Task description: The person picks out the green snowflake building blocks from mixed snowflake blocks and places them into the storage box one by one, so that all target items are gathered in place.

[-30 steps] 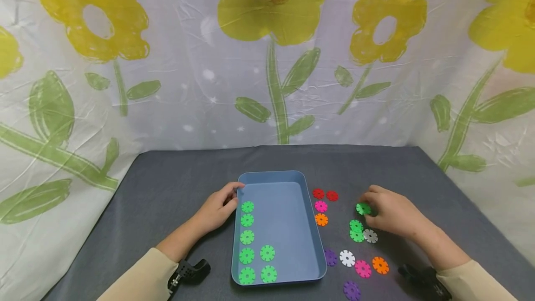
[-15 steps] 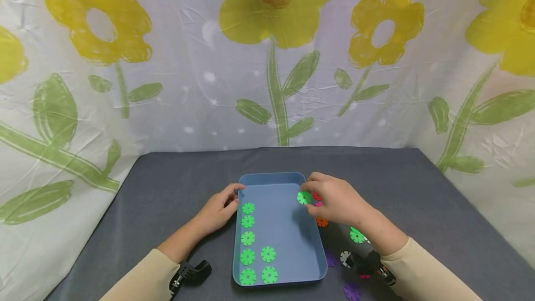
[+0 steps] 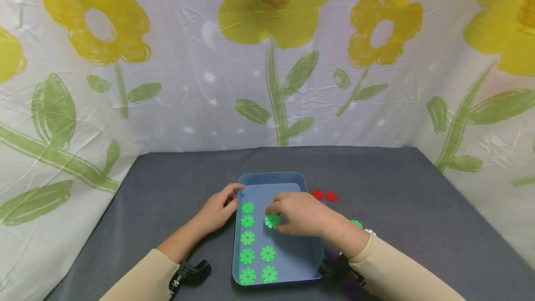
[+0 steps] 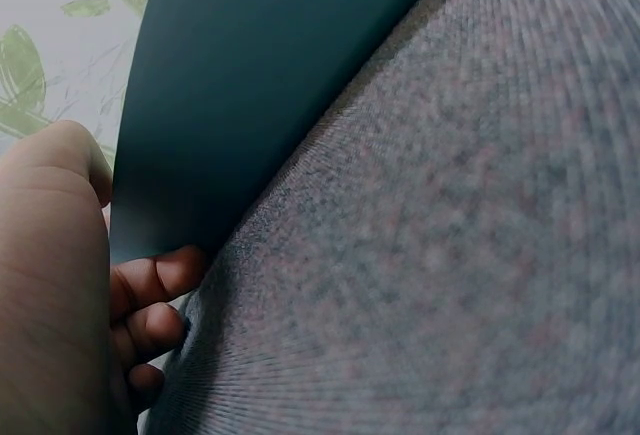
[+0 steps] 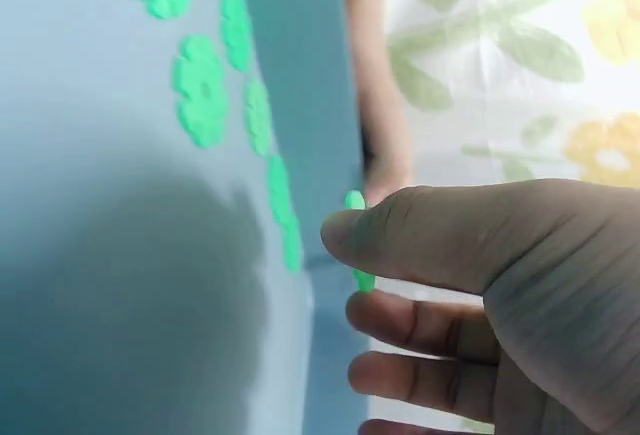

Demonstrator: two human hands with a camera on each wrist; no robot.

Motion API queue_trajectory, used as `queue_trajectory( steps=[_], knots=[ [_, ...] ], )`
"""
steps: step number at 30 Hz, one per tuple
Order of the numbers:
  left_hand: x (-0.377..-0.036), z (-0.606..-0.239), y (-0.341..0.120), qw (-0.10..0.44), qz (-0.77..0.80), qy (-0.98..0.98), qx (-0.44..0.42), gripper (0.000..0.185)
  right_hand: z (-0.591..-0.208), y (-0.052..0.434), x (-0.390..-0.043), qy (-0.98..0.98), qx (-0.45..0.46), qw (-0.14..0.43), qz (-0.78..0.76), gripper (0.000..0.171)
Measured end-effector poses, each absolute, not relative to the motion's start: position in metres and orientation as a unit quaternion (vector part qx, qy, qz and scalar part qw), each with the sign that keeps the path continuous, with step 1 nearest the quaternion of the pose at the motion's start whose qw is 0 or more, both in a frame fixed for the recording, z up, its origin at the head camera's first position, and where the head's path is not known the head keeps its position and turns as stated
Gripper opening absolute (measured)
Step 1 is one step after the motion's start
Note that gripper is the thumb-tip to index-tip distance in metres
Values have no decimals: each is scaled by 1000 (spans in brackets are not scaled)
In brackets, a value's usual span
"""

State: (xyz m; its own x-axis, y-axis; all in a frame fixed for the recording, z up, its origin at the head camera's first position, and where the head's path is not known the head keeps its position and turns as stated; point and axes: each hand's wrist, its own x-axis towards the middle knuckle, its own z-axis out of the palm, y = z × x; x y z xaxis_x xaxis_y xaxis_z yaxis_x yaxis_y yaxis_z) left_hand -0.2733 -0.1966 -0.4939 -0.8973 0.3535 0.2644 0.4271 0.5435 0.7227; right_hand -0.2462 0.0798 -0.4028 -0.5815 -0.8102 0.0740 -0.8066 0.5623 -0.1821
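My right hand (image 3: 300,213) is above the blue tray (image 3: 288,264), pinching a green notched plastic disc (image 3: 271,220) between thumb and fingers. In the right wrist view this disc (image 5: 362,255) is edge-on beside the thumb, clear of the tray floor. My left hand (image 3: 218,208) grips the tray's left wall near the far corner, one finger over the rim. The left wrist view shows curled fingers (image 4: 160,280) against the outer wall (image 4: 225,95). Several green discs (image 3: 247,238) form a column along the tray's left side, with two more green discs (image 3: 268,254) beside them at the near end.
Right of the tray, two red discs (image 3: 331,196) lie on the dark grey cloth (image 3: 188,171). A green disc (image 3: 356,223) and a pale one (image 3: 370,232) show past the right forearm, which hides other discs. A flower-print curtain (image 3: 179,82) surrounds the table.
My right hand has carried the green disc leftward from the loose discs at the right to over the tray. The left hand has stayed on the tray's wall.
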Motion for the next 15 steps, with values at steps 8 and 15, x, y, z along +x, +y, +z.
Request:
queue_trajectory(
  steps=[8,15],
  knots=[
    [-272,-494,-197,38,-422,-879,-220,40,-412,64,-245,866,-491,61,-76,29],
    [-273,-493,-197,36,-422,-878,-223,40,-417,60,-248,870,-482,84,-61,31]
  ],
)
